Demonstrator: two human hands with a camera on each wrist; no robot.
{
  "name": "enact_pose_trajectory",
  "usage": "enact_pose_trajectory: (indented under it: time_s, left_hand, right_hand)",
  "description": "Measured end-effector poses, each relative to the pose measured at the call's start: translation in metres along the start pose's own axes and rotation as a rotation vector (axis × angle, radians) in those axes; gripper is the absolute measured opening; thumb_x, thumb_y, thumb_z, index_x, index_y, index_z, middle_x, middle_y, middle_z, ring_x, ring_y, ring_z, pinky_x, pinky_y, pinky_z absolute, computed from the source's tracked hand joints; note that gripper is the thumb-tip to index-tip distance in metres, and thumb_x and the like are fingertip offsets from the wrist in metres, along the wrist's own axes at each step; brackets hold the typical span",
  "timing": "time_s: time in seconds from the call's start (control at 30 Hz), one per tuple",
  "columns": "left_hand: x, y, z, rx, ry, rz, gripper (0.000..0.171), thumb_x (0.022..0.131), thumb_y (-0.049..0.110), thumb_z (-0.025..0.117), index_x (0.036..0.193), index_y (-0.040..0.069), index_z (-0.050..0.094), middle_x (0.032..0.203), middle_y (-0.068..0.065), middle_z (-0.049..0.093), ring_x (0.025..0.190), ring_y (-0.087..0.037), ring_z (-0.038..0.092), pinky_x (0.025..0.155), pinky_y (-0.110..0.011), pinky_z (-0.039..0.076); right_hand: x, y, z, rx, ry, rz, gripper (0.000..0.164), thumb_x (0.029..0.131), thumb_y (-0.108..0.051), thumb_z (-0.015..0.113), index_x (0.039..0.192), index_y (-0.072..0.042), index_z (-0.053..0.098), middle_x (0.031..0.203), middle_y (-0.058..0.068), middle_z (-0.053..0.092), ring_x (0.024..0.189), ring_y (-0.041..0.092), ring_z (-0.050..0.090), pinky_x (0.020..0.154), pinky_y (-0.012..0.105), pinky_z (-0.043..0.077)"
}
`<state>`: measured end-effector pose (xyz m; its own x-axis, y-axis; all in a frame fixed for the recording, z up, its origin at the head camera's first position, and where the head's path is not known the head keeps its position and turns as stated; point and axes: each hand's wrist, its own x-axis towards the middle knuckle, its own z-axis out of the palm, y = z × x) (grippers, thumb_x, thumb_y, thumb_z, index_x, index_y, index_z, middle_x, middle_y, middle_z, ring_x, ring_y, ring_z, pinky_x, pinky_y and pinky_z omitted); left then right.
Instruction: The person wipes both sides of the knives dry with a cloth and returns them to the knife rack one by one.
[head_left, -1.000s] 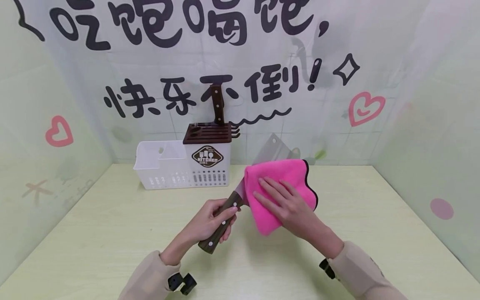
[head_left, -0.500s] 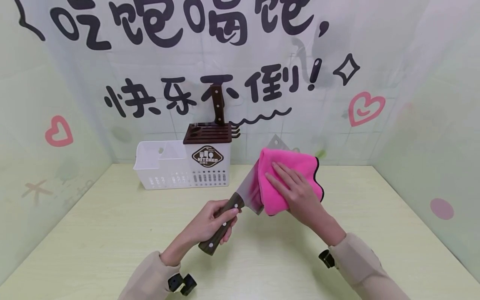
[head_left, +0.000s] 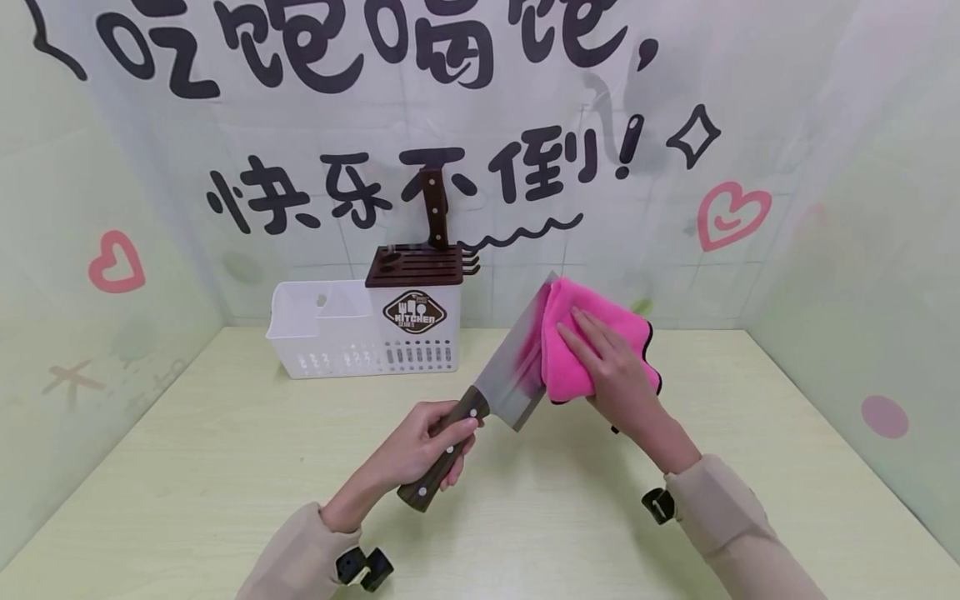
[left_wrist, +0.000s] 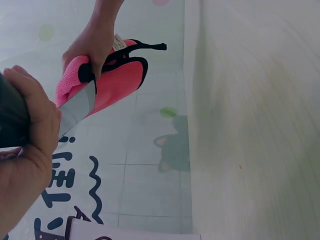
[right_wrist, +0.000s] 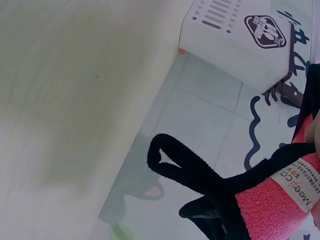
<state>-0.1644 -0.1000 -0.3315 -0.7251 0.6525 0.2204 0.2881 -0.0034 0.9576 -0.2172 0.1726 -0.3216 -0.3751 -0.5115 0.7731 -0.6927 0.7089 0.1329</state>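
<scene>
A cleaver (head_left: 513, 367) with a dark riveted wooden handle (head_left: 438, 458) slants up and to the right above the table. My left hand (head_left: 420, 446) grips that handle, thumb along its top. Over the far end of the blade lies a folded pink towel (head_left: 573, 358) with black edging. My right hand (head_left: 611, 367) holds the towel against the metal, fingers spread on top; in the left wrist view the thumb side of this right hand (left_wrist: 92, 50) bends around the blade's edge with the cloth. A black hanging loop (right_wrist: 182, 160) and a white label (right_wrist: 300, 185) show on the towel in the right wrist view.
Behind and to the left stands a white knife holder (head_left: 416, 333) with a brown slotted top and one dark-handled knife (head_left: 435, 208) in it. A white perforated basket (head_left: 322, 329) adjoins it. The pale wooden table (head_left: 187, 467) meets a printed curtain wall (head_left: 637, 233).
My right hand has slid the towel up and right along the blade toward its far end, baring more metal near the handle. The left hand has stayed in place.
</scene>
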Motion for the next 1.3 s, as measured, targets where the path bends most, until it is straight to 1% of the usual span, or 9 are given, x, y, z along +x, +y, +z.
enact_pose_trajectory:
  time_s: [0.13,0.43,0.53,0.8,1.03,1.17,1.3]
  left_hand:
    - [0.001,-0.001,0.0,0.002,0.002,-0.004,0.029,0.095,0.015,0.042,0.092,-0.013,0.048,0.063,-0.014,0.05,0.041,-0.009,0.052,0.036,-0.035,0.046]
    - [0.002,-0.001,0.0,0.006,0.008,-0.008,0.029,0.095,0.015,0.042,0.091,-0.012,0.048,0.062,-0.01,0.051,0.041,-0.009,0.052,0.036,-0.035,0.046]
    - [0.002,0.0,0.0,0.003,0.009,-0.009,0.029,0.095,0.015,0.042,0.091,-0.012,0.048,0.062,-0.01,0.051,0.041,-0.009,0.052,0.036,-0.035,0.046]
    - [0.002,0.001,0.0,-0.008,0.02,-0.015,0.03,0.096,0.016,0.041,0.094,-0.013,0.049,0.065,-0.02,0.049,0.041,-0.009,0.052,0.037,-0.034,0.046]
    - [0.003,0.0,0.0,-0.01,0.031,-0.019,0.029,0.096,0.016,0.041,0.094,-0.012,0.048,0.063,-0.016,0.05,0.042,-0.009,0.052,0.037,-0.034,0.046]
    - [0.003,0.0,-0.001,-0.012,0.037,-0.015,0.029,0.096,0.016,0.041,0.096,-0.012,0.048,0.065,-0.015,0.051,0.042,-0.009,0.053,0.038,-0.034,0.047]
    - [0.003,0.0,-0.001,-0.02,0.047,-0.022,0.029,0.095,0.017,0.042,0.099,-0.012,0.048,0.07,-0.01,0.051,0.044,-0.009,0.053,0.039,-0.034,0.047]
  right_hand:
    - [-0.002,0.004,0.0,-0.002,0.002,0.02,0.074,0.053,0.003,0.082,0.12,0.003,0.051,0.123,0.025,0.048,0.113,0.039,0.045,0.088,0.048,0.043]
    - [-0.006,0.005,0.0,-0.018,-0.001,0.064,0.078,0.052,0.003,0.082,0.123,0.003,0.049,0.126,0.025,0.045,0.115,0.039,0.043,0.087,0.049,0.043]
    - [-0.007,0.005,0.0,-0.037,0.002,0.065,0.077,0.053,0.002,0.082,0.122,0.003,0.05,0.126,0.025,0.045,0.115,0.039,0.043,0.086,0.05,0.043]
    - [-0.009,0.0,0.002,-0.076,0.001,0.013,0.075,0.052,-0.002,0.084,0.12,0.002,0.052,0.122,0.025,0.049,0.113,0.039,0.046,0.085,0.05,0.044]
    - [-0.01,-0.01,0.004,-0.075,0.004,-0.028,0.075,0.052,-0.003,0.085,0.119,0.001,0.053,0.121,0.024,0.05,0.112,0.038,0.046,0.085,0.049,0.044]
    - [-0.01,-0.017,0.004,-0.067,0.006,-0.05,0.072,0.053,-0.005,0.085,0.118,0.001,0.054,0.12,0.024,0.051,0.112,0.038,0.046,0.086,0.05,0.044]
    - [-0.01,-0.024,0.005,-0.075,0.001,-0.078,0.071,0.054,-0.007,0.085,0.117,0.0,0.055,0.12,0.024,0.051,0.113,0.038,0.046,0.087,0.048,0.043]
